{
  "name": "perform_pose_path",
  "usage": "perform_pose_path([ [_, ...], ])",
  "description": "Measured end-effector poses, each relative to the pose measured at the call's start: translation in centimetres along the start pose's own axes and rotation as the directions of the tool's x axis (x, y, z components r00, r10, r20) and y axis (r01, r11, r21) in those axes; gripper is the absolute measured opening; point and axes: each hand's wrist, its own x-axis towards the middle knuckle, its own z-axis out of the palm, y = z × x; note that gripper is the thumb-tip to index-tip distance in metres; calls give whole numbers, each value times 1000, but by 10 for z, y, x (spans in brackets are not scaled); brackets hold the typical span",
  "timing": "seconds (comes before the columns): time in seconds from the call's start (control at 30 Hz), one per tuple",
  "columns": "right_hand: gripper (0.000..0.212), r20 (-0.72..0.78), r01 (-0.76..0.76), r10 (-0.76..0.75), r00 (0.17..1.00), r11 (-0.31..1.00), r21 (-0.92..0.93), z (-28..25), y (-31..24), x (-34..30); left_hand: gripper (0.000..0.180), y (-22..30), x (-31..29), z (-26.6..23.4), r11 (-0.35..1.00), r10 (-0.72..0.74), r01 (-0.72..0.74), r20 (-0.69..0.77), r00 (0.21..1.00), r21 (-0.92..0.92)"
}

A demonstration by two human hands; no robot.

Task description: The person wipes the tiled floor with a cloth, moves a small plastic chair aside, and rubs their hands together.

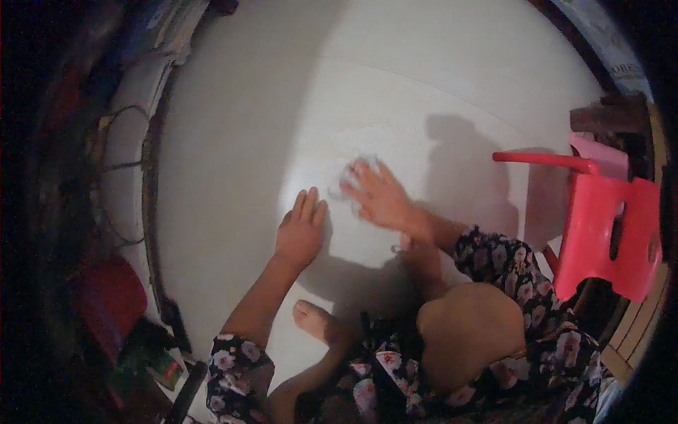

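Note:
My left hand (301,230) is held over or on the pale floor (240,177), palm down, its fingers stretched forward with nothing visible in them. To its right, my right hand (381,194) has its fingers spread and is slightly smeared by motion. It is low over the floor; whether it touches cannot be made out. Beside its fingertips the floor carries a faint, whitish patch (367,138), too unclear to name. My bare foot (314,321) shows below the left hand, and my other leg lies under the right wrist.
A red plastic stool (590,233) lies at the right, with a pink plastic piece (600,155) behind it. Dark wood (611,116) stands beyond them. Along the left run a dark edge and a looped cable (116,166); a red object (113,304) sits lower down.

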Motion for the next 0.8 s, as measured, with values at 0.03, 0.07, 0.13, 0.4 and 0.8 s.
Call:
perform_pose_path([
  [0.03,61,6,-15,15,1000,1000,-14,-5,-1,-15,42,0,0,1,1000,-18,18,10,1000,-15],
  [0.07,60,70,17,-20,997,999,40,-11,1,-30,42,1,0,2,1000,0,0,4,1000,-24],
  [0.13,59,125,31,-43,991,995,100,-26,10,-44,43,-1,-5,-6,999,-38,37,41,998,19],
  [0.4,55,-250,-677,629,736,696,-241,-18,128,-17,44,-2,-12,-1,996,13,-10,-46,999,84],
  [0.8,53,9,-8,8,1000,999,31,-20,1,-33,46,-12,-14,-11,999,45,-45,9,999,26],
])
